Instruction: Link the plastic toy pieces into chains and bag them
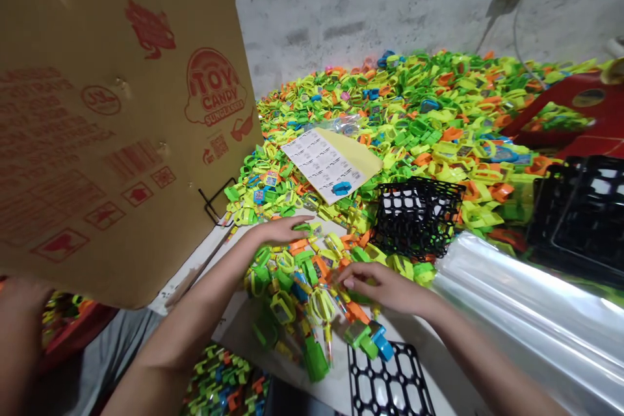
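My left hand [283,230] reaches over the back left of a small heap of plastic toys [292,273] on the white table, fingers apart, touching or just above a green piece. At the heap's right side is my right hand [373,283], its fingers bent over orange and yellow pieces; whether it grips one cannot be made out. Several toys have clear tubes filled with coloured bits. Near the front edge lie a green piece [316,359] and a blue piece [381,342], the blue one touching a black grid tray [390,380].
A large cardboard sheet [195,162] stands at the left, beside a person's arm [22,338]. Black grid baskets [419,214], clear plastic film [526,318] and a red container [580,117] are on the right. Behind, a label sheet [322,159] rests on a big toy pile [414,123].
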The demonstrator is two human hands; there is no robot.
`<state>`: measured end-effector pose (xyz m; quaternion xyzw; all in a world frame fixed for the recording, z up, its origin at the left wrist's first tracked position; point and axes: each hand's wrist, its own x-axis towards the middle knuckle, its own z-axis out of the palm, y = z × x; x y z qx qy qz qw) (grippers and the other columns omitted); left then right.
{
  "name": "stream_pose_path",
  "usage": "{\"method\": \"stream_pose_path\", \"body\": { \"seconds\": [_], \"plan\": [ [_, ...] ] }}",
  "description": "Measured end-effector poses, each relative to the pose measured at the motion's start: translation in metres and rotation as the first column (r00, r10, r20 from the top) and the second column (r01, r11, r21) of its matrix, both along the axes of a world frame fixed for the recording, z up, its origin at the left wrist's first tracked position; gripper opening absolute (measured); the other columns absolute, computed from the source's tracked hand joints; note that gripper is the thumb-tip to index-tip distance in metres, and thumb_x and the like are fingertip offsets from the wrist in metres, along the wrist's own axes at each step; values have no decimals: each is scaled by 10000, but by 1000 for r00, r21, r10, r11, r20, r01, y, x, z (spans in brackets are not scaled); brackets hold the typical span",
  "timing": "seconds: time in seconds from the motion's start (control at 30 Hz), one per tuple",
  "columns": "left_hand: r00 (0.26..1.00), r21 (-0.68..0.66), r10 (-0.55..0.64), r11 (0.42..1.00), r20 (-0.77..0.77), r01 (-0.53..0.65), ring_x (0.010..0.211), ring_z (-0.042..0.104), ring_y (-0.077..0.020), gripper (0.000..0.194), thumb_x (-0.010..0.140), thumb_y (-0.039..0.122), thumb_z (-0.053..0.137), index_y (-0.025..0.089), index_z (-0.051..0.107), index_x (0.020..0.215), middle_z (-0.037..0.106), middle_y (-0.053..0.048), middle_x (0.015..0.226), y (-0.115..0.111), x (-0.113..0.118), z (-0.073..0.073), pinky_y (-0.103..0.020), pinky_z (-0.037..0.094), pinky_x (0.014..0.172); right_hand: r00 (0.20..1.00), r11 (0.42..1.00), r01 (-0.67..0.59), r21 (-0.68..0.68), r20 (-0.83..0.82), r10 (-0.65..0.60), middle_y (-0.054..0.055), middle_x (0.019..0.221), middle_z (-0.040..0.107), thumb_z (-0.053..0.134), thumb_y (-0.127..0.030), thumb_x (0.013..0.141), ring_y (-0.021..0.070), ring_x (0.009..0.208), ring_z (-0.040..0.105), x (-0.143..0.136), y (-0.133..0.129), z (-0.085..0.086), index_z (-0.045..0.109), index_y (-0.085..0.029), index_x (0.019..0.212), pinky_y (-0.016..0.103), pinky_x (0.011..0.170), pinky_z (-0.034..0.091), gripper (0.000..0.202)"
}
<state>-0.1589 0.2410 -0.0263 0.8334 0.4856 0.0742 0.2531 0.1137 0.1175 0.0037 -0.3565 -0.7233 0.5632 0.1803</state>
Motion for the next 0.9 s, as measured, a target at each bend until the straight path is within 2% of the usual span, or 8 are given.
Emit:
{"method": "stream_pose_path", "body": {
  "seconds": [0.1,0.17,0.27,0.37,0.5,0.63,0.77,0.9],
  "plan": [
    [981,97,193,977,-37,-189,1132,563,-196,393,866,387,490,304,539,1247,611,-19,1232,15,-20,17,-309,429,970,1000,1000,8,5,30,-8,72,1038,671,485,-534,867,202,977,596,6,-4,2,649,-185,965,338,879,444,398],
    [917,211,394,902,-53,-376,1254,446,-287,416,865,343,476,247,510,1268,542,-98,1305,26,-36,23,-452,339,1043,999,1000,17,17,51,-18,69,1017,673,473,-544,869,203,952,599,10,-5,1,646,-189,966,343,858,454,407],
    [788,333,612,759,-68,-560,1335,257,-424,550,739,305,627,192,494,1261,465,-182,1346,33,-54,21,-624,177,1051,998,999,21,33,60,-23,67,1006,673,456,-550,876,200,918,601,14,-8,-2,644,-189,985,338,822,463,422],
    [743,366,665,712,-78,-599,1276,342,-436,620,632,254,707,183,514,1216,499,-186,1291,31,-65,12,-605,216,1037,998,999,33,29,55,-35,66,1021,672,461,-541,878,203,938,599,17,-12,-5,646,-190,985,330,830,459,410],
    [770,349,637,729,-31,-589,1157,498,-342,608,635,204,675,182,496,1215,517,-154,1255,26,-71,8,-455,389,971,995,998,51,36,83,-54,70,1020,673,469,-547,869,215,940,601,22,-15,-5,649,-190,973,339,832,457,414],
    [800,317,596,749,60,-582,1132,527,-246,484,765,194,506,168,442,1244,528,-114,1254,16,-78,19,-376,445,930,992,997,64,47,106,-69,73,1021,671,449,-559,870,221,939,601,27,-17,-3,650,-194,982,347,846,451,432],
    [886,188,457,866,75,-462,907,630,-175,409,849,270,390,164,464,1238,625,-69,1120,-15,-81,30,-293,519,755,988,996,80,50,131,-86,66,998,672,444,-572,866,224,923,601,35,-21,-3,648,-208,988,350,831,456,435],
    [950,77,313,947,-1,-312,753,644,-141,387,741,297,580,243,604,1124,667,-3,1076,-35,-83,37,-248,521,692,986,995,85,47,136,-91,56,980,672,428,-573,873,225,910,601,40,-25,-5,648,-228,995,357,817,466,427]
  ]
}}
